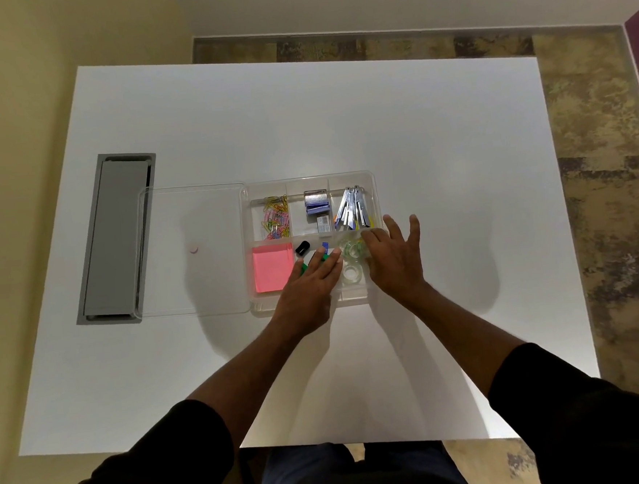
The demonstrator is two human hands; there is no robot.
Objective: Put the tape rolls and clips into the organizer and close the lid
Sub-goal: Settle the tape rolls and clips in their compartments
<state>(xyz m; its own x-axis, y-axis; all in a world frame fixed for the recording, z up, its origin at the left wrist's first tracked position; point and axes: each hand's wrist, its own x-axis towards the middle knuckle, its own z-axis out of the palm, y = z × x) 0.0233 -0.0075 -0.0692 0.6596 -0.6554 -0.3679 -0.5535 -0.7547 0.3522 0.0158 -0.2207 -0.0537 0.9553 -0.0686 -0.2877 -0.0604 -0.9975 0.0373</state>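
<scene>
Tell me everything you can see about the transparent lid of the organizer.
The lid is a clear, rectangular plastic sheet with rounded corners and a shallow raised rim. It lies open and flat on the white table, left of the organizer, meeting its left wall. A small pink round spot shows on it. Its far left edge overlaps the grey cable hatch. Neither hand touches it.

No text can be read — the small printed label on the box [323, 224] inside the organizer [373, 185] is too blurred
</scene>
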